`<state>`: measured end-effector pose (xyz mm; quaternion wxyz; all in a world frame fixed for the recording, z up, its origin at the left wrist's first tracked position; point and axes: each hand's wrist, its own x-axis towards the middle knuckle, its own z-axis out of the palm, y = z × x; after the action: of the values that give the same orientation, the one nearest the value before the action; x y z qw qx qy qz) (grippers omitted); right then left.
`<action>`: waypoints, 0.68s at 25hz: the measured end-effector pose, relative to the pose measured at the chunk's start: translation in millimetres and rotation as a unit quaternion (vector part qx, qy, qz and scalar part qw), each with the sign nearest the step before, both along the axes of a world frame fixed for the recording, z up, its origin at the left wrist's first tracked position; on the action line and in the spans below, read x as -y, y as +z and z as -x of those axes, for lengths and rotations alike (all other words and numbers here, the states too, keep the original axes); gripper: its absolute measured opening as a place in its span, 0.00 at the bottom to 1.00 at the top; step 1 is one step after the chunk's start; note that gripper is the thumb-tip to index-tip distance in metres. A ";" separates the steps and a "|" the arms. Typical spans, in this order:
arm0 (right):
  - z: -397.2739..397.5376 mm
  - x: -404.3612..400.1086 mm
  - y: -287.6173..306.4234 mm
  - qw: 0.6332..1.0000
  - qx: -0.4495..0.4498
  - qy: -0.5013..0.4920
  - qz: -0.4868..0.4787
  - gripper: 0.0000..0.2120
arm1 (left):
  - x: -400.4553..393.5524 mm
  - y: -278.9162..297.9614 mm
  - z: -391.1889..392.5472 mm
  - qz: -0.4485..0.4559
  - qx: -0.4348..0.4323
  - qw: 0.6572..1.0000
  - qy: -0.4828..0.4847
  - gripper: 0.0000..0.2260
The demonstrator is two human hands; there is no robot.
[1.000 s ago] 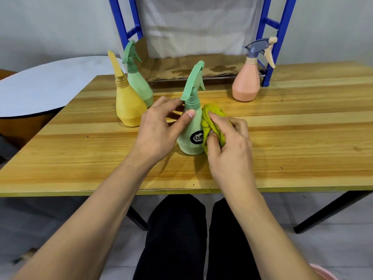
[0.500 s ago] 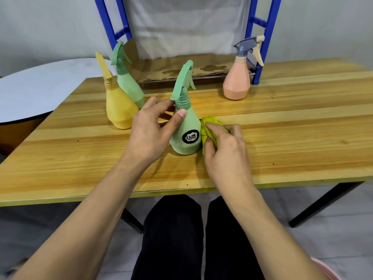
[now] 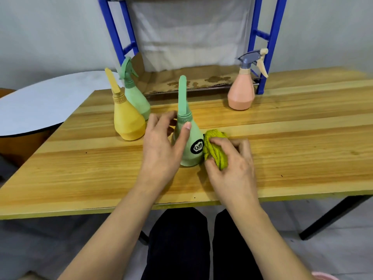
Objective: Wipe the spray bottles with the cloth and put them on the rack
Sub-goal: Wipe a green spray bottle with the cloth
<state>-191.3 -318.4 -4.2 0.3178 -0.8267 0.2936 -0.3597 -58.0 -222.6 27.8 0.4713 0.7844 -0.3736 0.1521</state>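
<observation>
Turned now, the green spray bottle (image 3: pixel 187 138) shows its nozzle edge-on; our left hand (image 3: pixel 161 146) curls round its neck mid-worktop (image 3: pixel 302 150), our right hand (image 3: pixel 230 166) presses the bunched cloth (image 3: pixel 215 148) against its right flank. Wiping continues; rack (image 3: pixel 268 43) waits beyond.

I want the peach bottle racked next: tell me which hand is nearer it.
Right. The right hand, gripping the cloth, lies nearer the peach bottle; the left hand holds the green bottle, farther away.
</observation>
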 end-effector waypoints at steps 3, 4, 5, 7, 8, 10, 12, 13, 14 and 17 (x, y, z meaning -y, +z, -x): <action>0.5 -0.5 -1.3 0.999 -0.013 0.037 -0.023 0.26 | 4.0 -3.2 11.5 0.046 -0.032 0.997 0.048 0.16; 0.6 0.6 -2.6 0.999 -0.020 0.045 -0.021 0.27 | 5.7 -1.9 13.0 0.054 -0.046 0.996 0.056 0.16; 1.0 1.3 -4.1 0.998 -0.024 0.049 -0.015 0.27 | 7.4 -0.5 14.0 0.056 -0.061 0.995 0.059 0.16; 1.6 1.9 -7.2 0.999 -0.016 0.048 0.000 0.26 | 6.6 2.0 13.9 0.056 -0.096 0.993 0.041 0.16; 2.0 2.1 -8.6 0.999 -0.004 0.044 0.001 0.26 | 3.9 2.0 12.6 0.057 -0.118 0.991 0.015 0.14; 2.1 4.4 -10.2 0.998 0.037 0.035 -0.023 0.24 | -6.4 -1.2 5.0 0.048 -0.162 0.984 -0.061 0.13; 0.4 8.4 -7.7 0.993 0.096 0.026 -0.069 0.22 | -17.9 -4.9 -6.4 0.007 -0.173 0.979 -0.110 0.18; -0.9 8.4 -3.7 0.989 0.119 0.026 -0.085 0.21 | -22.0 -6.2 -10.1 -0.011 -0.169 0.978 -0.122 0.21; -2.8 6.7 2.1 0.986 0.139 0.027 -0.085 0.20 | -24.1 -7.3 -11.9 -0.021 -0.163 0.978 -0.129 0.22; -16.5 -2.7 23.1 0.982 0.178 0.051 -0.036 0.19 | -20.8 -11.1 -8.5 -0.014 -0.140 0.980 -0.142 0.21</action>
<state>-174.8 -315.7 19.0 0.4125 -0.7516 0.2024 -0.4733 -49.6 -201.9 16.7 0.5247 0.7434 -0.4135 -0.0331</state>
